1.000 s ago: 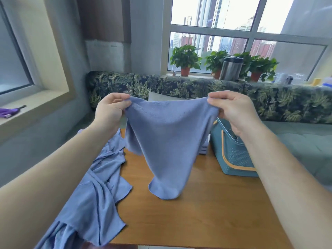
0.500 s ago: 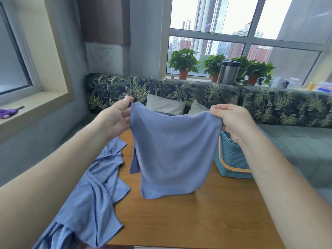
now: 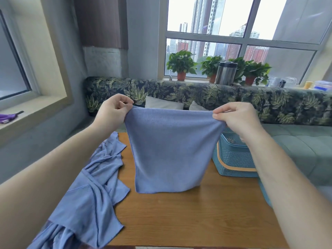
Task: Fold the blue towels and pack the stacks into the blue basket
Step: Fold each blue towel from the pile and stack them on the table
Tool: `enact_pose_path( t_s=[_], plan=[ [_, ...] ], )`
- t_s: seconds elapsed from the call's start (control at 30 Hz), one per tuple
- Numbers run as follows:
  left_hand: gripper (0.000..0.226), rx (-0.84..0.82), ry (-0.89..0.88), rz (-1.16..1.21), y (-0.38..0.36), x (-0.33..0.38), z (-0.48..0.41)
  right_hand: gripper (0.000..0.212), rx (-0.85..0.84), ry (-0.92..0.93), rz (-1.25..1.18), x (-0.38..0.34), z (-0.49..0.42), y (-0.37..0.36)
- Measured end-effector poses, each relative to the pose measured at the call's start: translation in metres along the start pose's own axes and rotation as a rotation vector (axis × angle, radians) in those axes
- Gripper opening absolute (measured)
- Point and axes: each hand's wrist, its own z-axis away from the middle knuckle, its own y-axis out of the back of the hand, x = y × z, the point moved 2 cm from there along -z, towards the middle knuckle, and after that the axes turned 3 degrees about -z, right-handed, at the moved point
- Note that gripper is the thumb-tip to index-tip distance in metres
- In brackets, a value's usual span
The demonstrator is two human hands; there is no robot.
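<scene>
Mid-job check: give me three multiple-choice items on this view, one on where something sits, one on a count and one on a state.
1. Where does the blue basket stand?
A) on the floor
B) on the sofa seat
C) on the wooden table, at its right side

2. How many potted plants stand on the sill?
A) one
B) three
C) six

3. How is the towel being held?
A) hanging spread out, pinched at its top corners
B) folded flat on the table
C) stuffed into the basket

Answers:
1 C: the basket rests on the tabletop, just beyond the right hand.
2 B: three separate plants line up along the sill.
3 A: the left hand and the right hand each pinch a top corner, and the towel hangs open between them.
</scene>
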Motion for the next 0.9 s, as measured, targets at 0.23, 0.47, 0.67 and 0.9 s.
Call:
enact_pose_path(
  t_s=[0.23, 0.47, 0.67, 0.9],
  plan=[
    [0.006, -0.050, 0.228, 0.531, 0.002, 0.039, 0.002, 0.010, -0.146, -0.132, -0.320, -0.008, 0.007, 0.018],
    [0.038, -0.150, 0.243, 0.451, -0.002, 0.022, -0.011, 0.020, -0.161, -0.130, -0.315, 0.005, -0.014, 0.005],
    [0.022, -0.024, 0.086, -0.159, -0.010, -0.010, -0.040, 0.018, -0.161, -0.016, 0.049, 0.022, -0.047, -0.028],
    [0.017, 0.061, -0.082, -0.171, -0.005, -0.014, -0.076, 0.008, -0.119, 0.200, 0.187, 0.021, -0.083, -0.042]
  ],
)
